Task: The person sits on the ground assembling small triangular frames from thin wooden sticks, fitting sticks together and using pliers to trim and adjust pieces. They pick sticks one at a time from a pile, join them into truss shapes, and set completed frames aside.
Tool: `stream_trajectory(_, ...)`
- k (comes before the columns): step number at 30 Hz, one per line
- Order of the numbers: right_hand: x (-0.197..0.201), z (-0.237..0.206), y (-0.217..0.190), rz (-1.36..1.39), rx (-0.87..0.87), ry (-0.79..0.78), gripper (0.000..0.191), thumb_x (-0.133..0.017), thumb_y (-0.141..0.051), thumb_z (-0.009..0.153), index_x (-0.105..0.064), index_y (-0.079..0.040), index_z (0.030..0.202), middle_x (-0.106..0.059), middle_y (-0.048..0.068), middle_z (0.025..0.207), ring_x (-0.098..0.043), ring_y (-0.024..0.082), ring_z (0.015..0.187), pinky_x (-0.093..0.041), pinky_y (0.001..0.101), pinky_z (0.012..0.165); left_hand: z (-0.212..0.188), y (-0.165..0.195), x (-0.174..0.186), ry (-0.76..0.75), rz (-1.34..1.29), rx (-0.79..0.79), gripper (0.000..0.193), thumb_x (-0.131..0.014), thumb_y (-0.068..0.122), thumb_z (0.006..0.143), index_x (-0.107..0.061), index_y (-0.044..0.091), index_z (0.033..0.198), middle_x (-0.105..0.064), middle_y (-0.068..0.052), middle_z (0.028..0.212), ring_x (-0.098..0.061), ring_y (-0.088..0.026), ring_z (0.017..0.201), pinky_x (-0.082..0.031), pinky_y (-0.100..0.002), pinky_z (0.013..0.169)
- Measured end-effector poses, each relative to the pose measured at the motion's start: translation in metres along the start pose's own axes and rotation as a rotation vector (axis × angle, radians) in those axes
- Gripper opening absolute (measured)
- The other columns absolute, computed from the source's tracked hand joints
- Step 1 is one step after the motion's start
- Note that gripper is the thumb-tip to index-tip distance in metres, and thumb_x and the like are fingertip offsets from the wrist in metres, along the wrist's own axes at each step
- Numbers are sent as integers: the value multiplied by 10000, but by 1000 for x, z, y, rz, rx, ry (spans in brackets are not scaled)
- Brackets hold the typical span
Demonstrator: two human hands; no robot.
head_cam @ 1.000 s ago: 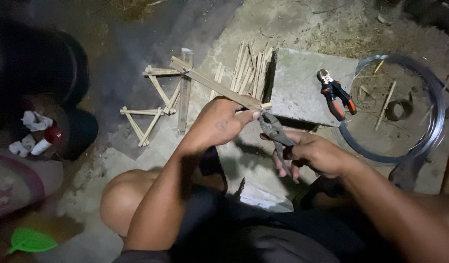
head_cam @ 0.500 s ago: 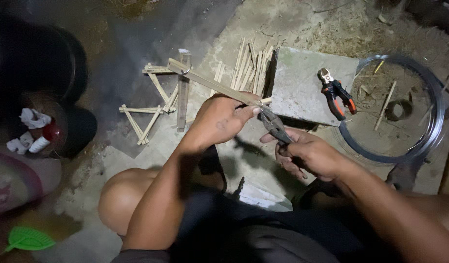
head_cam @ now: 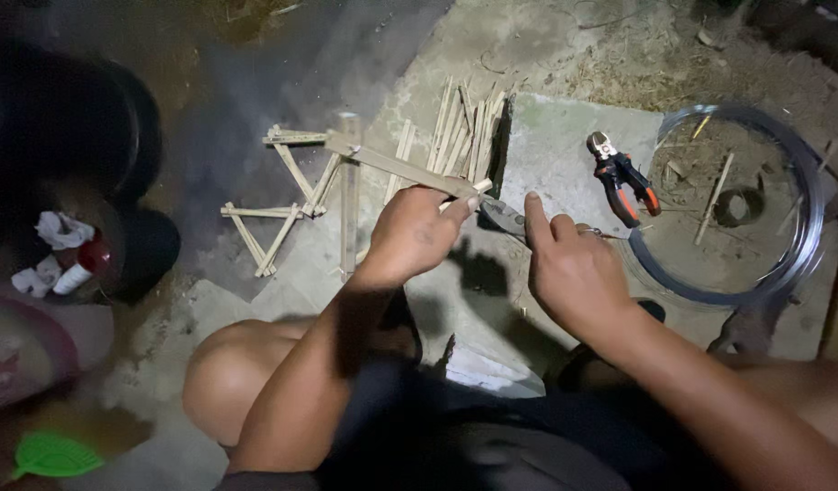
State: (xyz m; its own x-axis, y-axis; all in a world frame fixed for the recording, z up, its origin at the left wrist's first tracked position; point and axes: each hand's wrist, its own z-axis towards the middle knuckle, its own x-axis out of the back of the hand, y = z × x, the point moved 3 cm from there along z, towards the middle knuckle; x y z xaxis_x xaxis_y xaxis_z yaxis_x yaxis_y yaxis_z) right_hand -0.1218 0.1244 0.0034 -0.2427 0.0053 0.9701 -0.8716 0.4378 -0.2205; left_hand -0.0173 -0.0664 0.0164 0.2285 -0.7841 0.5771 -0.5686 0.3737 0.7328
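Observation:
My left hand [head_cam: 417, 232] grips one end of a long bamboo slat [head_cam: 391, 167] that runs up-left to a frame of joined bamboo sticks [head_cam: 291, 200] lying on the concrete. My right hand [head_cam: 569, 264] holds metal pliers [head_cam: 502, 215], whose jaws point left at the slat's end beside my left fingers. The pliers' handles are hidden inside my right hand.
A pile of loose bamboo slats [head_cam: 460, 136] lies behind my hands. Orange-handled cutters [head_cam: 622, 178] rest on a concrete slab [head_cam: 564, 150]. A coil of wire [head_cam: 782, 264] lies at the right. Dark pots [head_cam: 73, 127] stand at the left, a green leaf-shaped thing [head_cam: 53, 453] at the bottom left.
My right hand has turned and moved up, bringing the pliers from a downward slant to lie level against the slat's end. My left hand has kept its hold.

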Motion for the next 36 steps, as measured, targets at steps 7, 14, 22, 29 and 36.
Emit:
stream_trajectory(7, -12, -4, 16, 1243, -28, -575, 376, -538, -125, 1029, -623, 28, 1361, -761, 221, 1195, -661, 295, 983, -520, 417, 737, 2, -4, 6, 16, -276, -210, 316, -651, 229, 955, -722, 76, 1223, -777, -121, 1086, -727, -222, 1013, -542, -346, 916)
stream_trajectory(14, -14, -10, 22, 1878, -323, -840, 497, -517, -88, 945, -466, -3, 1431, -702, 204, 1125, -759, 306, 910, -637, 428, 626, 6, -7, 0, -70, -398, -302, 300, -657, 208, 982, -716, 58, 1235, -781, -89, 1131, -697, -174, 1057, -541, -325, 948)
stream_trajectory(22, -2, -7, 22, 2006, -383, -839, 692, -534, 12, 831, -404, 21, 1511, -682, 152, 1006, -756, 337, 851, -639, 440, 652, 9, 0, 6, -47, -354, -384, 311, -664, 183, 989, -716, 67, 1272, -756, -101, 1125, -674, -180, 1049, -530, -333, 923)
stream_trajectory(29, -2, -15, 22, 2035, -286, -893, 752, -542, -40, 823, -356, 52, 1547, -683, 178, 944, -730, 302, 736, -631, 421, 599, 0, -4, -3, -187, -504, -369, 306, -641, 194, 1027, -708, 62, 1295, -719, -77, 1190, -674, -146, 1059, -558, -299, 937)
stream_trajectory(36, 3, -10, 17, 2100, -227, -877, 676, -516, -49, 899, -399, 61, 1556, -598, 144, 744, -610, 225, 600, -420, 265, 456, 3, -1, -3, -184, -583, -370, 325, -653, 200, 1013, -703, 32, 1286, -762, -85, 1173, -685, -144, 1061, -562, -315, 960)
